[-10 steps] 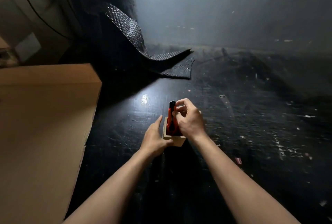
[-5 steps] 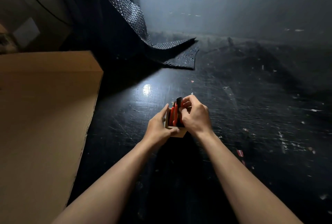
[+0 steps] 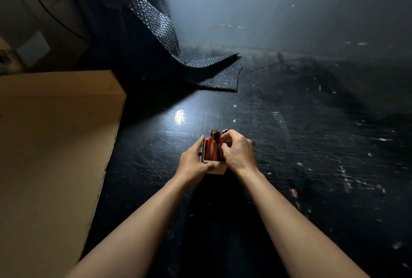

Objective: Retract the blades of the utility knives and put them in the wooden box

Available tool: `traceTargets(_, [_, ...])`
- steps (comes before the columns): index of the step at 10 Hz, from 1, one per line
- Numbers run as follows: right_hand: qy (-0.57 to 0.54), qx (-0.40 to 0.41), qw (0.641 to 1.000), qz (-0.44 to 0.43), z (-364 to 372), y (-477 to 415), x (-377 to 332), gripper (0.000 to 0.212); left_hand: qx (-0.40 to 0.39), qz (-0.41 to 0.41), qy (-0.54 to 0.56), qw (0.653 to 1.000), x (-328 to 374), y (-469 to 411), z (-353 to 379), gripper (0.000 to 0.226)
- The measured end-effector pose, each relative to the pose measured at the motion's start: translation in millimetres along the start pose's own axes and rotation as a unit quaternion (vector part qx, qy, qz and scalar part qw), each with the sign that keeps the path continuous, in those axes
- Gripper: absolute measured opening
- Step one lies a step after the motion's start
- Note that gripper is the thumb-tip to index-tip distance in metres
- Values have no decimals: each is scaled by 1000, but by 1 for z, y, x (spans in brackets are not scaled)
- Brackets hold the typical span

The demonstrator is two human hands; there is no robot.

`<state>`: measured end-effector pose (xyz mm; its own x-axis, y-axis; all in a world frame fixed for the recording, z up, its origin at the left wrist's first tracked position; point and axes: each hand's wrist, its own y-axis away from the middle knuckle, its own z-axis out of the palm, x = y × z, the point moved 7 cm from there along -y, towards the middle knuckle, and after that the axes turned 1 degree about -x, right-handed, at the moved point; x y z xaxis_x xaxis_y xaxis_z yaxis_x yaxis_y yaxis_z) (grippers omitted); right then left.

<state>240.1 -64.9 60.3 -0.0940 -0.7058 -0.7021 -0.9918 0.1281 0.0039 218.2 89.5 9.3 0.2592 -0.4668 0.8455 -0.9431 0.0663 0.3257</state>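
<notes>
A small wooden box point(image 3: 215, 169) stands on the dark table between my hands. Red and black utility knives point(image 3: 213, 146) stand upright inside it, their black ends sticking out past the far rim. My left hand point(image 3: 193, 161) grips the box's left wall and front edge. My right hand point(image 3: 236, 151) is at the box's right side, fingers curled around the rightmost knife near its top. Whether the blades are drawn in is too small to tell.
A large cardboard box point(image 3: 55, 143) fills the left side, close to my left forearm. A sheet of black bubble wrap point(image 3: 200, 68) drapes down onto the scratched black table point(image 3: 312, 155) at the back. Small scraps litter the right.
My left hand has gone from resting beside the box to gripping its wall. My right hand has pushed the held knife down among the others in the box.
</notes>
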Motion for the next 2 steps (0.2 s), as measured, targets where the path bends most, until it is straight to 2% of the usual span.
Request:
traceTargets(1, [-15,-12,1000,10,-3,3,2,13,5,1,-13,1000,8,5,-6,90])
traceTargets(2, [-21,-13,1000,20,-13,8,2,18,7,-3,-1,1000,11,13,-12,91])
